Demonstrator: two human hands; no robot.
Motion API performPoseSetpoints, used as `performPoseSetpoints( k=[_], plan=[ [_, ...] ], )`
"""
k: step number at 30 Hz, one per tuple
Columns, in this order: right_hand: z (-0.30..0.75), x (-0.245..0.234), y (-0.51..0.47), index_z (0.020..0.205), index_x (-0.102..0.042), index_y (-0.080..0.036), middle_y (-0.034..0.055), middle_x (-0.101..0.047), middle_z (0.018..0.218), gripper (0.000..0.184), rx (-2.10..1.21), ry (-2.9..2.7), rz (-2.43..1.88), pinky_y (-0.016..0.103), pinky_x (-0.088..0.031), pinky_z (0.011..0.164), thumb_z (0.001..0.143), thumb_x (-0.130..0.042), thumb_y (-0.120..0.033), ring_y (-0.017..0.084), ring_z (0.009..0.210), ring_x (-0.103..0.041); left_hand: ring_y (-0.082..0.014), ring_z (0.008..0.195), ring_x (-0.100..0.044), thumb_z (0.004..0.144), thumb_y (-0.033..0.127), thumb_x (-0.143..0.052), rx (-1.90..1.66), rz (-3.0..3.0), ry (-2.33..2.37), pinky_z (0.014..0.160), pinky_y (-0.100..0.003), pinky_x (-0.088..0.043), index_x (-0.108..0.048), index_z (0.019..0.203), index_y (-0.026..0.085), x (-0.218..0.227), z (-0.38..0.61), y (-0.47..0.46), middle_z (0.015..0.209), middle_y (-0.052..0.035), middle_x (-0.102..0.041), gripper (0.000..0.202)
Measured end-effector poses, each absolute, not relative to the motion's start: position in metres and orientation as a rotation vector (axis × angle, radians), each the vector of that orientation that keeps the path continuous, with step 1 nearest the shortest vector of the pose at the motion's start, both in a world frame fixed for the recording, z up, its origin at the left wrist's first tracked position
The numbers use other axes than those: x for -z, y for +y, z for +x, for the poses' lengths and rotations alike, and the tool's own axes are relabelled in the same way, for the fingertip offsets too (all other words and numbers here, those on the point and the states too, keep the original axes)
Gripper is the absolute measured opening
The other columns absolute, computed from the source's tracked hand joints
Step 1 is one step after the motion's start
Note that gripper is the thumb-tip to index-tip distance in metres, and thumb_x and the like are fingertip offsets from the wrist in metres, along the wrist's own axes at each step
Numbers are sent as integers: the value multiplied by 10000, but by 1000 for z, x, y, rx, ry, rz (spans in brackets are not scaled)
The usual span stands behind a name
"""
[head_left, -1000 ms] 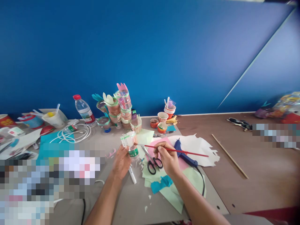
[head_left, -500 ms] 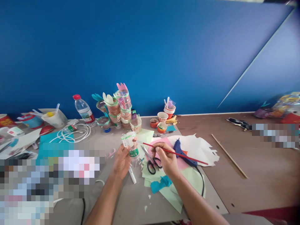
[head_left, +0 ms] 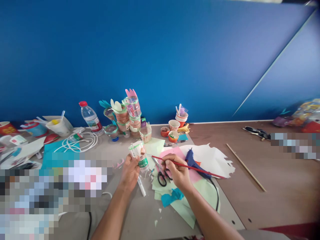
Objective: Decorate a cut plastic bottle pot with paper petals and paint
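Note:
My left hand (head_left: 131, 169) grips a cut piece of clear plastic bottle (head_left: 136, 150) with a white and green label and a green-edged rim. Pinched in my right hand (head_left: 176, 169) is a red-handled paintbrush (head_left: 200, 169), its bristles at the side of the bottle piece. Black-handled scissors (head_left: 162, 178) lie on the papers between my hands. A white marker (head_left: 141, 186) rests on the table under my left hand. Right of my right hand are a blue glue gun (head_left: 192, 159) and a torn white sheet (head_left: 220, 160).
Behind stand stacked bottle pieces with paper petals (head_left: 132, 106), a red-capped bottle (head_left: 91, 116) and small paper cups (head_left: 173, 125). A coiled white cable (head_left: 82, 141) lies left. Green paper (head_left: 185, 210) and a blue scrap (head_left: 172, 197) lie in front. A wooden stick (head_left: 246, 167) is at right.
The brush tip has moved slightly down along the bottle piece. My hands otherwise stay nearly in place, and the view has shifted a little.

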State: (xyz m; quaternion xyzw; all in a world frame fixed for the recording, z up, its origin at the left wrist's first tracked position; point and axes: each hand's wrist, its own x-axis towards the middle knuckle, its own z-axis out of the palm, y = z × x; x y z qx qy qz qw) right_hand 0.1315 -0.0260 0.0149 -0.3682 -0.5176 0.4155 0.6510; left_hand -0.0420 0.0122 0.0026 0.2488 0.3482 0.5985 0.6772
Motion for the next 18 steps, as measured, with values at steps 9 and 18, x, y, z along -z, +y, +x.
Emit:
performPoseSetpoints(
  k=[9,18],
  plan=[
    [132,-15,-27,796,-652,-190,15,-600,654,157,-938,-1209,-874,234,-451,445,854,-550,-294,120,509,-560,-131,796,-645,662,234,-779,-1343,588,816,732,-246,-463,-595,957,193,-3,-42,12,908,-13,-689,350],
    [133,-18,-26,774,-652,-194,5,-611,643,126,-915,-1200,-887,242,-463,481,831,-555,-251,117,507,-558,-135,798,-646,626,218,-795,-1375,597,852,739,-248,-453,-587,968,181,-4,-40,12,909,-25,-698,402]
  ],
)
